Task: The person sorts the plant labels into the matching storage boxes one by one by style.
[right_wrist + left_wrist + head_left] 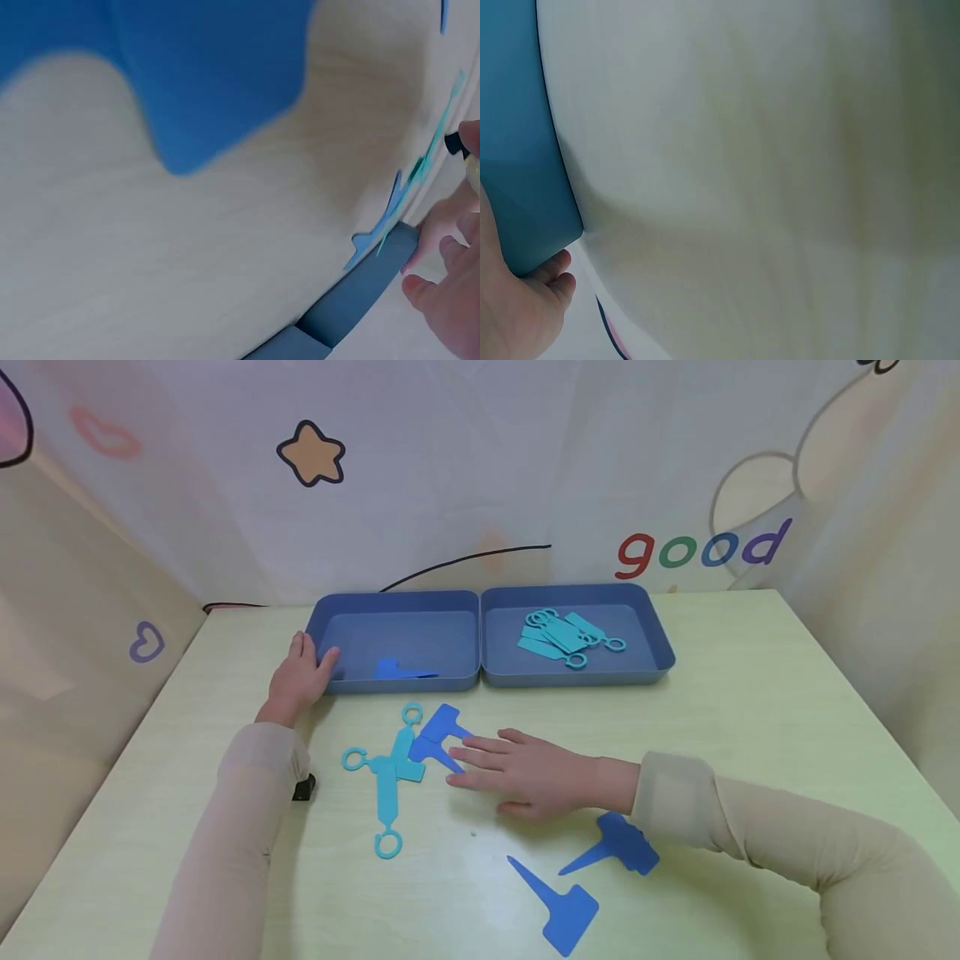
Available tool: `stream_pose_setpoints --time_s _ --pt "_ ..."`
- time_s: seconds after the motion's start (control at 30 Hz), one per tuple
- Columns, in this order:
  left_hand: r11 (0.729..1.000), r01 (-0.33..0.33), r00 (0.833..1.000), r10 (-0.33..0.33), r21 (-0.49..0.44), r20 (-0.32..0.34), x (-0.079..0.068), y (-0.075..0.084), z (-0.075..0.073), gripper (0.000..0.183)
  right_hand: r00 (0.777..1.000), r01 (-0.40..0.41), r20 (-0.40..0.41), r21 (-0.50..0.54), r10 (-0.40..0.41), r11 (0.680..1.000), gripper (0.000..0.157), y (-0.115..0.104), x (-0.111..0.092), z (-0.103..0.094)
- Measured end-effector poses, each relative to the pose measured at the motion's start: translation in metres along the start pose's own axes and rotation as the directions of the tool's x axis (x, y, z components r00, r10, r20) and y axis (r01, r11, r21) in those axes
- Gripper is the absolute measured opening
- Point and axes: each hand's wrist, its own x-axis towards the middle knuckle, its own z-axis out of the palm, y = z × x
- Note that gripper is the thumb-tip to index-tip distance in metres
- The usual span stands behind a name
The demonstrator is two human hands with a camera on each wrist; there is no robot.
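Note:
My left hand (296, 681) holds the left end of a blue-grey tray (397, 687), thumb over the rim and fingers along its outer side. In the left wrist view, fingers (561, 283) bend around the tray's corner. My right hand (536, 774), its fingers spread and extended, hovers low by two overlapping blue T-shaped plant labels (442, 720), fingertips at their pointed stems. Left of these lie several turquoise ring-ended hanging tags (387, 793), crossing one another. Nearer the front are a blue label (572, 918) and more blue labels (624, 842) stacked below the right forearm.
Blue labels (388, 670) lie along the left tray's front wall. A second blue-grey tray (645, 672), side by side with it, contains several turquoise tags (558, 635). A printed curtain (480, 468) hangs behind the pale table (750, 710).

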Motion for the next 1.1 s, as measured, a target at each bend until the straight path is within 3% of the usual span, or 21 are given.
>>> stream_pose_setpoints --time_s 0.27,0.53,0.8,1.1 --pt "1.0 -0.015 1.0 0.015 0.015 -0.013 -0.002 0.0 0.0 0.081 0.975 0.216 -0.029 -0.102 -0.22 0.971 0.06 -0.017 -0.023 0.008" --pt "1.0 -0.009 1.0 0.009 0.015 -0.004 -0.002 0.001 -0.002 0.082 0.947 0.315 -0.009 -0.146 -0.32 0.938 0.072 -0.027 -0.044 0.012" --pt "1.0 -0.006 1.0 0.006 0.017 0.005 -0.004 0.003 -0.003 0.08 0.931 0.365 0.031 -0.103 -0.364 0.925 0.077 -0.035 -0.057 0.013" --pt "1.0 -0.005 1.0 0.004 0.017 0.009 -0.005 0.004 -0.003 0.081 0.947 0.321 0.032 -0.118 -0.32 0.94 0.068 -0.033 -0.058 0.02"
